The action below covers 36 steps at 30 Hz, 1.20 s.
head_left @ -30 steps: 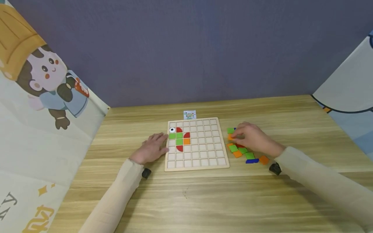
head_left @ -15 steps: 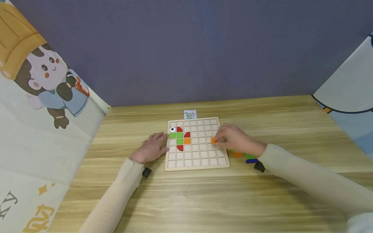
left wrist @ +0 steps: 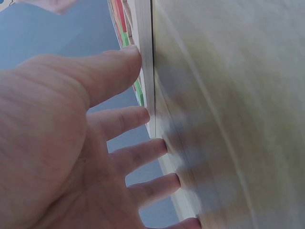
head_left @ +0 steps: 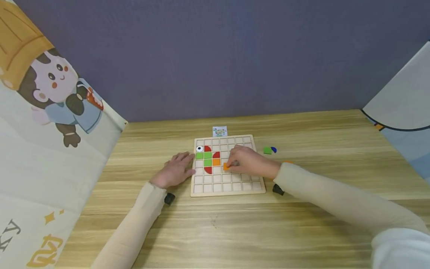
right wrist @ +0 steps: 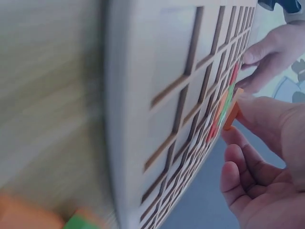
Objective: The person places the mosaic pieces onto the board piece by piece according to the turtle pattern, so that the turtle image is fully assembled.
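My right hand (head_left: pixel 246 161) pinches an orange square tile (head_left: pixel 226 166) between thumb and fingertips, over the middle of a wooden grid board (head_left: pixel 235 188). In the right wrist view the orange tile (right wrist: pixel 233 109) stands tilted, close to the board's surface. My left hand (head_left: pixel 174 171) lies with spread fingers along the board's left edge; the left wrist view shows the thumb and a fingertip touching that edge. Set in the grid are a round eye tile (head_left: pixel 199 148), several green squares (head_left: pixel 207 162), red quarter-circle tiles (head_left: pixel 208 170) and an orange square (head_left: pixel 216 162).
A small picture card (head_left: pixel 220 131) lies behind the board. Right of the board are a loose green tile (head_left: pixel 267 150) and a blue tile (head_left: pixel 273 150); my right forearm hides most of the other loose tiles. A dark wall (head_left: pixel 235 59) rises behind the table.
My right hand picked up an orange square from the loose tiles and carried it left over the board. My left hand stays at the board's edge.
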Each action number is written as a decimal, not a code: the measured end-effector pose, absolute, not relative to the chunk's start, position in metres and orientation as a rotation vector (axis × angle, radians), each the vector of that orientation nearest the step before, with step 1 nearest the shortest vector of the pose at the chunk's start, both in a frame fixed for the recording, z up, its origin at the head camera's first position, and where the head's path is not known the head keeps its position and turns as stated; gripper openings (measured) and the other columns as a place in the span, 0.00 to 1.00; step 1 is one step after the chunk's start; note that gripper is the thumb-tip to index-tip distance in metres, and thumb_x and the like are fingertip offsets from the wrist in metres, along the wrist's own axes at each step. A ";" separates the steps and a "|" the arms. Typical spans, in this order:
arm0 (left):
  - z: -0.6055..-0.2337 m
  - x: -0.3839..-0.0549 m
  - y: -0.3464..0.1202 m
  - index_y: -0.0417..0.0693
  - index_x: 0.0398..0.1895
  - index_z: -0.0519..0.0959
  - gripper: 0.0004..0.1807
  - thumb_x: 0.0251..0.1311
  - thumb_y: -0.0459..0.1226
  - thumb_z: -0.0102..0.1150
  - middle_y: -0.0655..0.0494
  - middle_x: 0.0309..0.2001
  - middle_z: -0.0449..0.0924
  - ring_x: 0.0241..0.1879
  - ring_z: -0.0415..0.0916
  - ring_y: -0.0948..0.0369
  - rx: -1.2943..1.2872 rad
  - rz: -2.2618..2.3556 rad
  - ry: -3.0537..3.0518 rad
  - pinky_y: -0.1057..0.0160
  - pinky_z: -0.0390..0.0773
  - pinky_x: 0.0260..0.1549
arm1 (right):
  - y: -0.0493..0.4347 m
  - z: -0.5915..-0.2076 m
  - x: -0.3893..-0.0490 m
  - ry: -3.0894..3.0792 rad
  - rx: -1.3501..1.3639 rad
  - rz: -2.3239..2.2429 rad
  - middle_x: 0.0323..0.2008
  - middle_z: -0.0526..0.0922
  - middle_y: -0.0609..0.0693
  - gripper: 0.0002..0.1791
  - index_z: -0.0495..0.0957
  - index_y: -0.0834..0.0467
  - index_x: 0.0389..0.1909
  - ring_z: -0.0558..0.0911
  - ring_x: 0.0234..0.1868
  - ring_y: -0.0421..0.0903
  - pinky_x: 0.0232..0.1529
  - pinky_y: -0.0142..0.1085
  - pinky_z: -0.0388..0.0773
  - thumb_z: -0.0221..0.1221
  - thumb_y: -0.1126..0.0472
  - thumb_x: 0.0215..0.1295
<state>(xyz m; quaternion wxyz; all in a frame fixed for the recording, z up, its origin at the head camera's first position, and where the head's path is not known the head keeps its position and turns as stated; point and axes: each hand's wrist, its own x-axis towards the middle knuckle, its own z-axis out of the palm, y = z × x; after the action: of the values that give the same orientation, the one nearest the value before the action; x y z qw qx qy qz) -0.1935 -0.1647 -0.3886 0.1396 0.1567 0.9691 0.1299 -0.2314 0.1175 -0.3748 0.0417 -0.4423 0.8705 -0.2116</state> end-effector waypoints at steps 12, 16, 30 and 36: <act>-0.387 -0.196 -0.164 0.47 0.74 0.52 0.35 0.69 0.50 0.46 0.44 0.73 0.46 0.70 0.42 0.42 0.458 0.382 2.806 0.35 0.49 0.61 | 0.086 -0.376 -0.231 2.638 -1.336 -0.550 0.28 0.81 0.39 0.04 0.88 0.53 0.33 0.73 0.34 0.38 0.36 0.30 0.72 0.68 0.62 0.55; -0.388 -0.197 -0.164 0.47 0.74 0.52 0.35 0.69 0.50 0.46 0.44 0.73 0.45 0.70 0.42 0.42 0.458 0.376 2.803 0.35 0.49 0.61 | 0.082 -0.377 -0.230 2.640 -1.342 -0.559 0.28 0.81 0.40 0.04 0.88 0.55 0.32 0.74 0.34 0.38 0.37 0.30 0.73 0.68 0.64 0.54; -0.389 -0.197 -0.165 0.48 0.74 0.51 0.35 0.70 0.51 0.46 0.44 0.73 0.45 0.70 0.41 0.42 0.445 0.378 2.794 0.35 0.49 0.61 | 0.075 -0.377 -0.227 2.649 -1.306 -0.552 0.30 0.83 0.42 0.05 0.87 0.56 0.31 0.74 0.35 0.39 0.38 0.30 0.72 0.68 0.67 0.53; -0.390 -0.196 -0.166 0.47 0.74 0.51 0.35 0.69 0.50 0.46 0.44 0.73 0.45 0.70 0.41 0.42 0.447 0.370 2.796 0.35 0.49 0.61 | 0.075 -0.379 -0.226 2.655 -1.333 -0.551 0.30 0.82 0.42 0.05 0.88 0.55 0.31 0.74 0.36 0.39 0.39 0.31 0.73 0.68 0.67 0.53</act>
<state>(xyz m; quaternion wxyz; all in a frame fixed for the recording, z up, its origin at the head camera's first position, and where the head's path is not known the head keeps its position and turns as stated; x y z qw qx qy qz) -0.1959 -0.1657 -0.3901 0.1425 0.1549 0.9692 0.1281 -0.2263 0.0747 -0.3787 0.0602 -0.4404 0.8771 -0.1822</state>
